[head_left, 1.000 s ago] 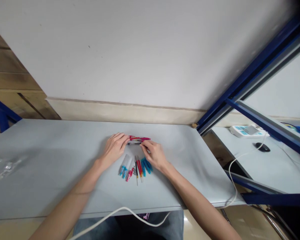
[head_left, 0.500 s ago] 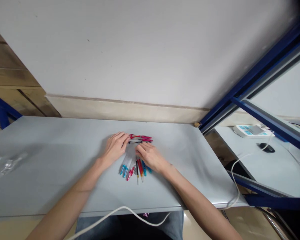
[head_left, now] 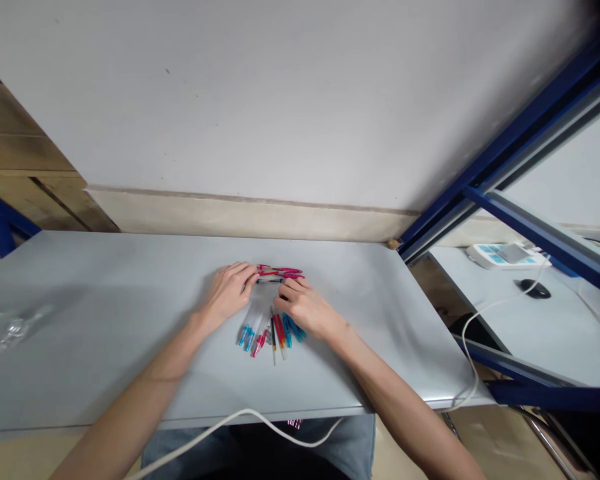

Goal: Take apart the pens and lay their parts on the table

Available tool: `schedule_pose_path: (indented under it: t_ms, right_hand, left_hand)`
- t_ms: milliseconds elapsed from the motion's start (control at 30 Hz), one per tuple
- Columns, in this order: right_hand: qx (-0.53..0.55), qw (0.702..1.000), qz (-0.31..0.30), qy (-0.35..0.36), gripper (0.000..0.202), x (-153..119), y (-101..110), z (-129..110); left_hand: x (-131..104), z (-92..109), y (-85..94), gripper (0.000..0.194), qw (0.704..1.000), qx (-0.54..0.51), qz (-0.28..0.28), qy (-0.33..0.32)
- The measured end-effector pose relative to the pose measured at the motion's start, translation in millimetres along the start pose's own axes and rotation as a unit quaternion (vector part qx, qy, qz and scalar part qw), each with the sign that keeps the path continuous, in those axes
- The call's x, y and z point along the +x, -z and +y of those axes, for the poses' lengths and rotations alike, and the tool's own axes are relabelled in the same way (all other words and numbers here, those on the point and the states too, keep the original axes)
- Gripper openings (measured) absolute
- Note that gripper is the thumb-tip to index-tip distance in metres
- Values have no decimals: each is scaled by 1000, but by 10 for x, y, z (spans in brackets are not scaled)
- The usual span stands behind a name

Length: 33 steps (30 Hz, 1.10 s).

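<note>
On the grey table (head_left: 130, 320), my left hand (head_left: 231, 288) is curled at the left ends of a small group of pens. A thin black pen (head_left: 269, 281) spans the gap between my hands. Its left end meets my left thumb and fingertips; its right end goes under the closed fingers of my right hand (head_left: 307, 307). Just beyond it lie pink pens (head_left: 285, 272). Nearer me, clear barrels with blue tips (head_left: 246, 337) and a pink tip (head_left: 259, 343) fan out. Beside them are black and red refills (head_left: 279, 330) and blue pen parts (head_left: 290, 329), partly below my right hand.
A crumpled clear plastic bag (head_left: 15, 330) lies at the far left. A white cable (head_left: 250, 411) loops across the table's front edge. To the right stand a blue metal frame (head_left: 530, 227), a black mouse (head_left: 535, 289) and a white device with blue buttons (head_left: 505, 255).
My right hand has shifted slightly right and away from me, baring more of the blue parts. My left hand stays at the pens' left ends. The camera view has moved a little.
</note>
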State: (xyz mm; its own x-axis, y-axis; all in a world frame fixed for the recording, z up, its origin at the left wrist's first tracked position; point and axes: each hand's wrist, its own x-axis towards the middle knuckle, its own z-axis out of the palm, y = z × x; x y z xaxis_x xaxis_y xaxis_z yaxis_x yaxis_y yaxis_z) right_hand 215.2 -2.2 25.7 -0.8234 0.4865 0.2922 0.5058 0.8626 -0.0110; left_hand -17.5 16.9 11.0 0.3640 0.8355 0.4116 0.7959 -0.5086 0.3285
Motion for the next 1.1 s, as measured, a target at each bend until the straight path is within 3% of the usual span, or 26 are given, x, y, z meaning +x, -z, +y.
schedule_pose_path:
  t_ms: [233,433,633,867,1100]
  right_hand:
    - [34,999,8,-7,21,-2,24,-15]
    - [-21,1000,-16,13,21,18,43,-56]
    - [-46,999,0,12,26,52,-43,-112]
    - [-35,999,-22,34,20,36,-112,-84]
    - [-42,998,-33,43,21,24,-46,-34]
  left_hand:
    - [-7,-24,-18,25,1000,10,1,1]
    - [-4,5,-8,24,1000,12,4,6]
    - [3,44,-3,23,1000,8,2,3]
    - [3,54,-1,23,1000,13,-6,13]
    - [3,55,36,26,999,21,-20,21]
